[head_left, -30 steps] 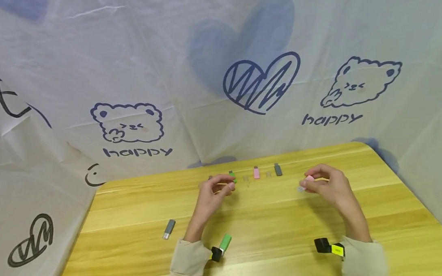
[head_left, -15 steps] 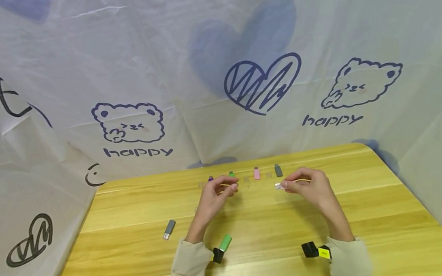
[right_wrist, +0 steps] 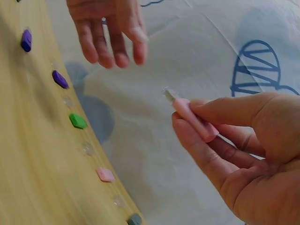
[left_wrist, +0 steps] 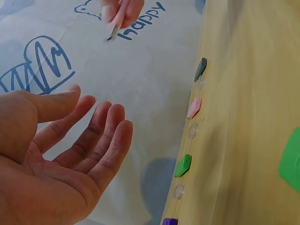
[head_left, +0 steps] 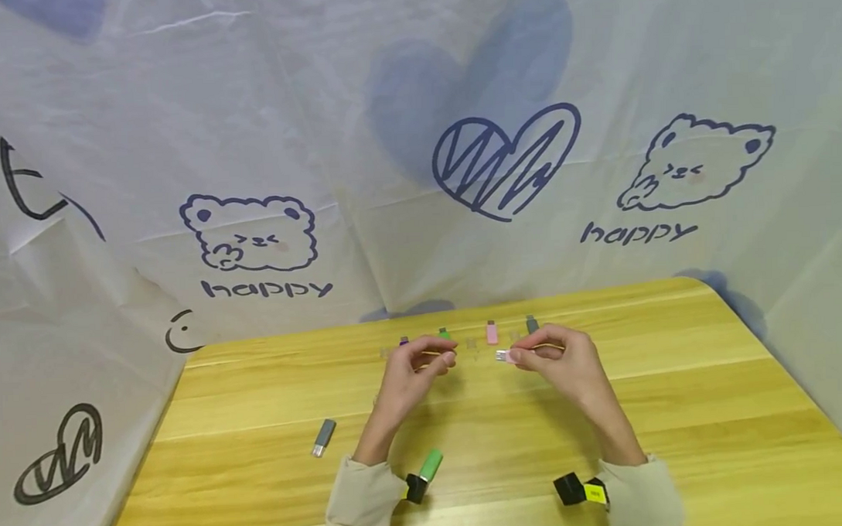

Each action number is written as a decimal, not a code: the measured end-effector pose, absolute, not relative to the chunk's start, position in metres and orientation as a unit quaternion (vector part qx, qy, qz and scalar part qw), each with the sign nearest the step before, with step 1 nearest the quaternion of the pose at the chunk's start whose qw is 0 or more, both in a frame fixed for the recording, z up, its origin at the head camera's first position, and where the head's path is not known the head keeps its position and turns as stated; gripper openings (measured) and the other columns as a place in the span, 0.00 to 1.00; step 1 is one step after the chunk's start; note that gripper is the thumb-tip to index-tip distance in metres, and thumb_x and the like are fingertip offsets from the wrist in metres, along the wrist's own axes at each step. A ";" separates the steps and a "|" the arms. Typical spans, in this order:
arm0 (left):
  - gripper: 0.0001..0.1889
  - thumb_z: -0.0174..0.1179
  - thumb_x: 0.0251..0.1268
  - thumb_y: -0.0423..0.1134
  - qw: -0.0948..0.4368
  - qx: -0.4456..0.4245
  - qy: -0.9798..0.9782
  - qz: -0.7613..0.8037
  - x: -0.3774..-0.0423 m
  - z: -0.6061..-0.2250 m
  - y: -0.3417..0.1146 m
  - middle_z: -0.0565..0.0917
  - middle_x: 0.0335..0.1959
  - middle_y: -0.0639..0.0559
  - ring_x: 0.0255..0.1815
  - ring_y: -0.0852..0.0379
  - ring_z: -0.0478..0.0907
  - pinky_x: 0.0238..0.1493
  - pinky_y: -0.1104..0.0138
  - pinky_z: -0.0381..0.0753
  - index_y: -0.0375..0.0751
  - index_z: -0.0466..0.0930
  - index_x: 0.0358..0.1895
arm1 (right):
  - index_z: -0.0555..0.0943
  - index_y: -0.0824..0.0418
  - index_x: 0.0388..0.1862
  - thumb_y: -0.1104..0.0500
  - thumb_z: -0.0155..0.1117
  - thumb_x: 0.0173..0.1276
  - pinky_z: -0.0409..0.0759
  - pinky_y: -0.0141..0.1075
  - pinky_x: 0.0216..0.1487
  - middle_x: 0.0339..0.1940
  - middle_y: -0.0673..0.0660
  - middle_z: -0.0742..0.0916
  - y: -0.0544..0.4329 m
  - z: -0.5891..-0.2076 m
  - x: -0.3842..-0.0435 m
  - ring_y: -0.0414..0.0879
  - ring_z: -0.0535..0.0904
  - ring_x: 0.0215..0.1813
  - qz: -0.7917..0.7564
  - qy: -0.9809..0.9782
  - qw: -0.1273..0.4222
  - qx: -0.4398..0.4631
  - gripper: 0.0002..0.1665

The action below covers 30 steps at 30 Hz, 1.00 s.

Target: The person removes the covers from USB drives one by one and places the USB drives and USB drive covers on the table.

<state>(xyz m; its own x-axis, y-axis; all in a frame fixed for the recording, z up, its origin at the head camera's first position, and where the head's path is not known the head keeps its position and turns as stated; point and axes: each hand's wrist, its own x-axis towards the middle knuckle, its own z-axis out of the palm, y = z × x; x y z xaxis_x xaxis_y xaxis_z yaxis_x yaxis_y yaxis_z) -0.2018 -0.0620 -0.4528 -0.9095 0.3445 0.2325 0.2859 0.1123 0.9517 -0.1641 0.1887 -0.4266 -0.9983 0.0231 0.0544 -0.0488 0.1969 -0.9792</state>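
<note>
As shown right of centre in the head view, the right hand (head_left: 567, 362) keeps a narrow grip, pinching a pink stick (head_left: 512, 356) between thumb and fingers above the surface (head_left: 711, 408). Its metal plug (head_left: 501, 355) points left in the frame. What looks like a clear cap (right_wrist: 165, 90) encloses the plug in the right wrist view; its fit is too blurred to confirm. Left hand (head_left: 409, 376), centre of frame: grip wide, thumb apart from relaxed fingers, near the held stick and not touching it.

Far edge, left to right: purple stick (head_left: 404, 341), green stick (head_left: 443, 334), second pink stick (head_left: 491, 332), grey stick (head_left: 531, 322), the last partly behind the right hand. Small clear pieces (head_left: 472, 344) lie between them, contents indiscernible. Lower left: another grey stick (head_left: 323, 435). Lower centre: another green stick (head_left: 432, 463), partly hidden by a black wrist camera (head_left: 416, 489). Upper left, right wrist view: another purple stick (right_wrist: 26, 40). Patterned cloth (head_left: 372, 249) hangs behind
</note>
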 end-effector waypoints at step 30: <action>0.07 0.65 0.70 0.26 0.049 0.219 0.708 0.669 -0.197 -0.455 -0.044 0.86 0.41 0.33 0.41 0.42 0.87 0.48 0.43 0.85 0.25 0.83 0.47 | 0.87 0.64 0.34 0.65 0.77 0.63 0.86 0.32 0.43 0.37 0.57 0.90 0.152 -0.443 -0.170 0.49 0.88 0.42 0.624 -0.771 0.094 0.086 0.06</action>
